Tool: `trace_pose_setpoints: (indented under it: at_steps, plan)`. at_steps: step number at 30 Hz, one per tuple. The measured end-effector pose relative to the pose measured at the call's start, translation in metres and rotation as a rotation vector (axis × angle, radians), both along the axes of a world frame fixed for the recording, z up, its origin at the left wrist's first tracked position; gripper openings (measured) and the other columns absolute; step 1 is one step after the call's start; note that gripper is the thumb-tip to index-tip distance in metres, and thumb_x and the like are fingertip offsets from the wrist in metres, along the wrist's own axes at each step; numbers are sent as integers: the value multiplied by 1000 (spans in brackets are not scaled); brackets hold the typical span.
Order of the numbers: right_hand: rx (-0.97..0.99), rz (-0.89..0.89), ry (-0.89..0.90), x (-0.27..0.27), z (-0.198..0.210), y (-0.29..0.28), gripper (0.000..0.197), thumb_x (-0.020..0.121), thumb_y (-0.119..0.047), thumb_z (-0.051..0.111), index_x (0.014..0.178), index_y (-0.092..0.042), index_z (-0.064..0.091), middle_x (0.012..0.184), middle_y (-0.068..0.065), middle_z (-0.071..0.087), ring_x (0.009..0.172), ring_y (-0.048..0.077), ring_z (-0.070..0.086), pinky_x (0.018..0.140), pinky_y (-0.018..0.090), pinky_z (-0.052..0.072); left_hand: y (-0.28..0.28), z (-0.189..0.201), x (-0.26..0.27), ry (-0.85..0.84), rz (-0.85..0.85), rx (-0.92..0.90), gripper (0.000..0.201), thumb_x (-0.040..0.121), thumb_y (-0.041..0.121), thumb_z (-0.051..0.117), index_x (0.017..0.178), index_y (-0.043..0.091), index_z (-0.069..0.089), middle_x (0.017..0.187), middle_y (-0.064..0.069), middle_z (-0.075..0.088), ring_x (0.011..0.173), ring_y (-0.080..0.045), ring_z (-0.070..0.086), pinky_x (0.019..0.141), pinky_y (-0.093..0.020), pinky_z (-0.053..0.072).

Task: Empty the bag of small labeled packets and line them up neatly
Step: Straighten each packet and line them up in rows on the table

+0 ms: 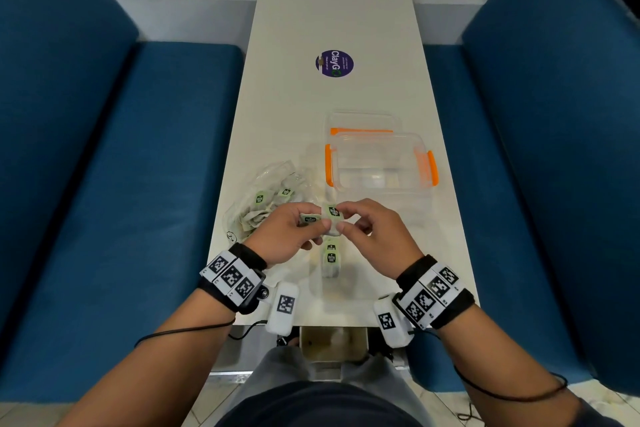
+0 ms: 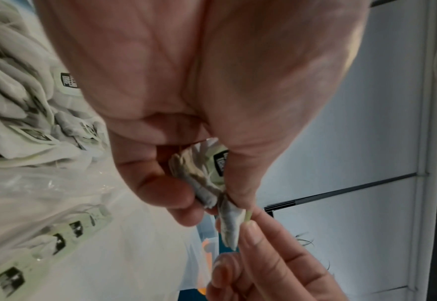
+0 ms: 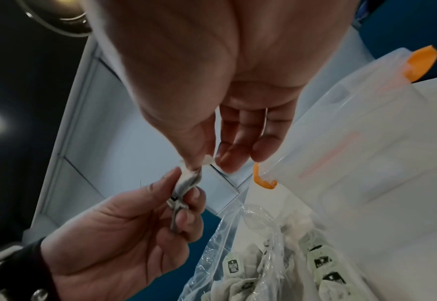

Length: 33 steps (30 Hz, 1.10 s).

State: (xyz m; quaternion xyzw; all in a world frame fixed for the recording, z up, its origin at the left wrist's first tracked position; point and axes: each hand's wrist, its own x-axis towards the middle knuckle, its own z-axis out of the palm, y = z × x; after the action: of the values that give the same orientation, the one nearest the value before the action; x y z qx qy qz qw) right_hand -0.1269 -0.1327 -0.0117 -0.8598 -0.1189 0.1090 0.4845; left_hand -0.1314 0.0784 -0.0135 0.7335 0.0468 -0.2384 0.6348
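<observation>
Right hand (image 1: 375, 236) pinches packet (image 1: 333, 218) (left hand (image 1: 282, 236) too).

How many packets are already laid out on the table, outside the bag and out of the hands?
2, as far as the head view shows: two packets overlapping on the table just below the hands, near its front edge. The hands may hide more.

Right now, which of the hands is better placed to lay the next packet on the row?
Probably the right hand. It pinches the outer packet, and the row lies just below it. The left hand holds other packets, nearer the bag.
</observation>
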Motion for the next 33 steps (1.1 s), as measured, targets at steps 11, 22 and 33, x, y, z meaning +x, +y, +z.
trace_pose_setpoints:
  at_steps: [11, 22, 33]
  plan:
    - [143, -64, 63, -4, 12, 2, 28, 90, -24, 78, 116, -31, 72, 100, -12, 67, 69, 7, 57, 75, 20, 52, -4, 14, -2, -9, 3, -100, 37, 99, 14, 65, 80, 44, 76, 79, 6, 73, 78, -17, 64, 69, -32, 52]
    - [188, -88, -23, -6, 15, 2, 28, 91, -6, 72, 111, -26, 73, 91, -9, 68, 76, 9, 63, 77, 16, 51, -9, 12, -2, 3, 114, -102, 8, 98, 18, 67, 91, 19, 70, 81, -8, 73, 75, -20, 67, 65, -32, 51]
    - [222, -183, 114, -1, 17, -1, 9, 96, -25, 71, 89, -27, 76, 76, -14, 71, 71, 8, 62, 74, 32, 55, -10, 18, 1, -71, 102, -53, 11, 98, 18, 67, 90, 21, 73, 80, -2, 75, 75, -14, 67, 64, -31, 52]
